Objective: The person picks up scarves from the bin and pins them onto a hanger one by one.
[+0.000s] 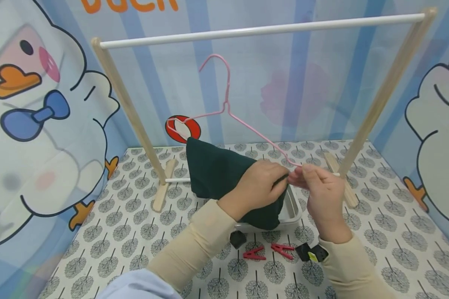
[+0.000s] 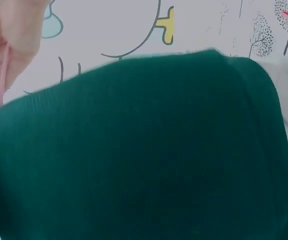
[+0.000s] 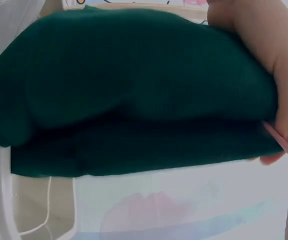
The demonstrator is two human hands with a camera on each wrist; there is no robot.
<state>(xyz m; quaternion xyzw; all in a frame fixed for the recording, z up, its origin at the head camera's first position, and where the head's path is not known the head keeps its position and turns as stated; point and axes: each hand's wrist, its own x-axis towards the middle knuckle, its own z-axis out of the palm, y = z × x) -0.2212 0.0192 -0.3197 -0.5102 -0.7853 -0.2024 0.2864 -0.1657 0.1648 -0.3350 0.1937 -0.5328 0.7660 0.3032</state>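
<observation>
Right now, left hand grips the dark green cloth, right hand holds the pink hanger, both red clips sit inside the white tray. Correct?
Clips are wrong: both red clips lie on the patterned tablecloth, outside the white tray; see head view. Rest stands: left hand grips the dark green cloth, right hand holds the pink hanger.

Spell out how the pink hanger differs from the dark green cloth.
The pink hanger is thin with an open outline; the dark green cloth is broad and opaque. The hanger looks stiff and stands upright; the cloth looks soft, folded and drooping. The hanger is pale, the cloth dark. Both are held up near one end.
</observation>
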